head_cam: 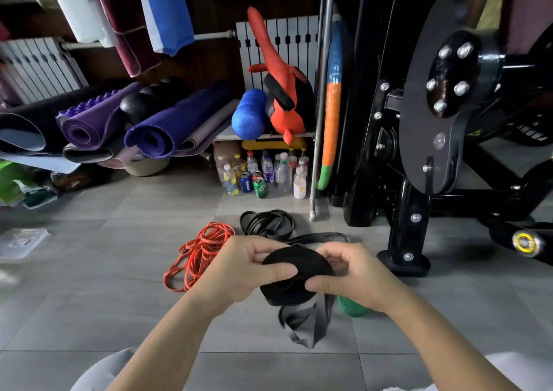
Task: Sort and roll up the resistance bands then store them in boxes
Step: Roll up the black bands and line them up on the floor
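A black resistance band rolled into a thick coil (294, 274) hangs above the tiled floor between both hands. My left hand (242, 271) grips its left side, thumb across the front. My right hand (353, 277) pinches the right side. The band's loose tail (317, 238) trails back to the floor. A grey band (305, 321) lies crumpled below the coil. A green roll (351, 307) sits partly hidden under my right wrist. Red bands (200, 250) lie in a tangle to the left. More black bands (267, 221) are piled behind.
A clear plastic box (21, 242) sits on the floor at far left. Bottles and cans (263, 172) stand under a shelf. Rolled mats (119, 121) are stacked at the back left. A black gym machine (434, 139) stands close on the right.
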The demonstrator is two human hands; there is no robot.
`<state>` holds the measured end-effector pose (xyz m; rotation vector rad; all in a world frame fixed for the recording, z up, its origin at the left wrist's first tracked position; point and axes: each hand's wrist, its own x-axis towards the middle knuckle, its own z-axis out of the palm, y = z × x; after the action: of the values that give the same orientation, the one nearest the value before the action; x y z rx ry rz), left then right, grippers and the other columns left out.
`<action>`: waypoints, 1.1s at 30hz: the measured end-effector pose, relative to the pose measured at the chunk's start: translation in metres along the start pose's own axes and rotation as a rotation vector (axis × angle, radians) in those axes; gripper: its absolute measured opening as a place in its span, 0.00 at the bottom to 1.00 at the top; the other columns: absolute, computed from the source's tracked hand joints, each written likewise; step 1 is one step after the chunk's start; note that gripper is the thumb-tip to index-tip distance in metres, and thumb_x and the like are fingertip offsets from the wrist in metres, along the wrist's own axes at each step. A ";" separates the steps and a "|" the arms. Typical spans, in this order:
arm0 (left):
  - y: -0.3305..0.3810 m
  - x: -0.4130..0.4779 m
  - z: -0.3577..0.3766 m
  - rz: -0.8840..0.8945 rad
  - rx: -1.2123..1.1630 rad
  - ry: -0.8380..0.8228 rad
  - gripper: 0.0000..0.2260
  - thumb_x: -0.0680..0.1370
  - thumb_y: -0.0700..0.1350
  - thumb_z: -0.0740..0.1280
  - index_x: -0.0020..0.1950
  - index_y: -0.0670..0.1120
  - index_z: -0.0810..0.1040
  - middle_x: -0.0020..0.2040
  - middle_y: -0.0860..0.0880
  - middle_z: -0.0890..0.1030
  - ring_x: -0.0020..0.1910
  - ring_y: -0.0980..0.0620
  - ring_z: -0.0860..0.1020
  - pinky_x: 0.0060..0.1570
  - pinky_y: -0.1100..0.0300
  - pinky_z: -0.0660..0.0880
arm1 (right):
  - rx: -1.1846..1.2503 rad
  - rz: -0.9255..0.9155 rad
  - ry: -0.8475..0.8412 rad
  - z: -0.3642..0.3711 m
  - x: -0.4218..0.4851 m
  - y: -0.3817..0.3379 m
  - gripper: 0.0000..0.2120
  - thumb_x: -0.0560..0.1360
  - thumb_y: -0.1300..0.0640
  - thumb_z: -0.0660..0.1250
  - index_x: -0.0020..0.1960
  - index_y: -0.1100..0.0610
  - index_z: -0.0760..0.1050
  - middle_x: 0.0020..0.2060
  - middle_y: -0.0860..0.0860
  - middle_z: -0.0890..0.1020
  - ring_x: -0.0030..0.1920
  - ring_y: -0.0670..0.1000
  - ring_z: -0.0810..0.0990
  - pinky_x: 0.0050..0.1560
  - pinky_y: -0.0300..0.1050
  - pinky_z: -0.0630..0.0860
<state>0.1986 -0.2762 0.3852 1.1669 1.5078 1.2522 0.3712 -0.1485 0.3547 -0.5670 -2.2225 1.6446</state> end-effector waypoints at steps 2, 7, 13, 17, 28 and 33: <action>-0.003 -0.001 0.003 0.067 -0.044 0.054 0.13 0.70 0.33 0.72 0.48 0.50 0.85 0.42 0.46 0.85 0.39 0.53 0.84 0.38 0.66 0.77 | 0.034 -0.003 0.002 -0.001 -0.003 0.005 0.11 0.66 0.60 0.77 0.46 0.55 0.80 0.43 0.52 0.85 0.46 0.51 0.84 0.50 0.45 0.79; -0.018 -0.006 0.018 0.139 -0.206 0.162 0.10 0.70 0.35 0.72 0.51 0.44 0.83 0.40 0.47 0.85 0.35 0.57 0.81 0.35 0.69 0.75 | 0.249 -0.053 0.080 0.008 -0.010 0.014 0.11 0.66 0.57 0.76 0.48 0.49 0.83 0.45 0.49 0.85 0.47 0.46 0.83 0.48 0.36 0.76; -0.029 -0.005 0.024 0.099 -0.100 0.208 0.10 0.70 0.40 0.72 0.50 0.48 0.83 0.46 0.45 0.85 0.46 0.49 0.82 0.47 0.55 0.78 | 0.300 -0.061 0.118 0.012 -0.013 0.020 0.13 0.68 0.56 0.73 0.50 0.44 0.83 0.49 0.50 0.85 0.51 0.50 0.83 0.52 0.39 0.78; -0.012 0.002 0.013 0.012 0.403 -0.022 0.11 0.69 0.45 0.73 0.50 0.54 0.79 0.46 0.55 0.84 0.47 0.57 0.82 0.52 0.54 0.78 | -0.188 -0.029 -0.006 0.003 -0.008 0.007 0.14 0.71 0.56 0.74 0.47 0.36 0.80 0.41 0.40 0.84 0.42 0.39 0.81 0.43 0.33 0.74; -0.005 0.004 0.016 0.141 0.340 0.174 0.11 0.72 0.39 0.72 0.49 0.54 0.83 0.43 0.56 0.85 0.45 0.58 0.82 0.48 0.60 0.79 | -0.078 -0.018 -0.003 0.002 0.001 0.008 0.15 0.67 0.58 0.77 0.50 0.48 0.78 0.46 0.48 0.85 0.49 0.47 0.83 0.53 0.46 0.78; -0.013 0.002 0.019 0.172 0.043 0.304 0.13 0.72 0.32 0.70 0.48 0.49 0.82 0.43 0.50 0.85 0.44 0.51 0.84 0.45 0.61 0.79 | -0.024 -0.016 0.179 0.005 0.001 0.013 0.15 0.64 0.56 0.78 0.46 0.42 0.80 0.45 0.44 0.85 0.47 0.46 0.83 0.52 0.42 0.77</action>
<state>0.2144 -0.2713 0.3699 1.1945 1.6876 1.5779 0.3693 -0.1491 0.3408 -0.6724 -2.1141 1.4988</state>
